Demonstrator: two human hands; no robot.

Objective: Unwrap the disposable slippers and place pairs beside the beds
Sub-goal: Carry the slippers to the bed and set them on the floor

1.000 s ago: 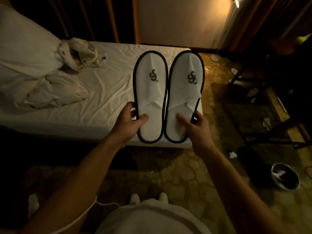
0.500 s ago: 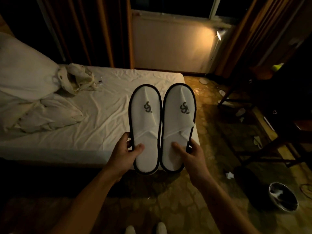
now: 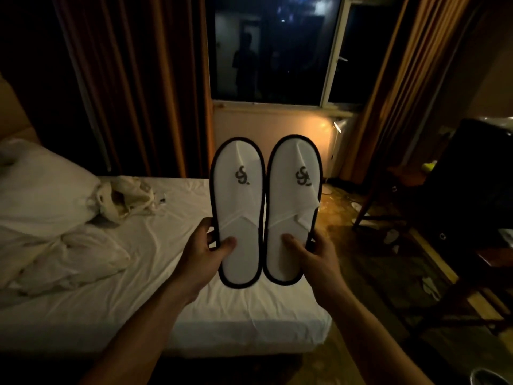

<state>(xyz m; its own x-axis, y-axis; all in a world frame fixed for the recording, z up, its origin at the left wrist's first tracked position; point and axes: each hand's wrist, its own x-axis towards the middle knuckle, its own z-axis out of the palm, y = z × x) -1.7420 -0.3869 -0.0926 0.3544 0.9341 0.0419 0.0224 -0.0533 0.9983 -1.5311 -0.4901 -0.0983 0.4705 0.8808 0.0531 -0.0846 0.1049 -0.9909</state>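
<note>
We hold both arms extended forward, forearms converging toward mid-scene. Left hand (image 3: 204, 250) clasps the heel end of the left slipper (image 3: 238, 212), thumb pressed on the white insole, fingers wrapped behind the dark-trimmed edge. Right hand (image 3: 313, 252) grips the right slipper (image 3: 293, 209) the same way. The two slippers stand upright, toes up, side by side with inner edges touching, logos facing us, raised in the air above the far right corner of the bed (image 3: 166, 245). The bed's right edge runs just under the right hand; to its right lies open patterned floor (image 3: 361, 259), scattered with small scraps. A dark chair (image 3: 402, 195) stands further right. Pillow (image 3: 41, 195) and crumpled linen (image 3: 125, 201) occupy the bed's left part; the sheet near the slippers is bare. Window (image 3: 274, 48) and curtains (image 3: 133, 87) lie beyond.
</note>
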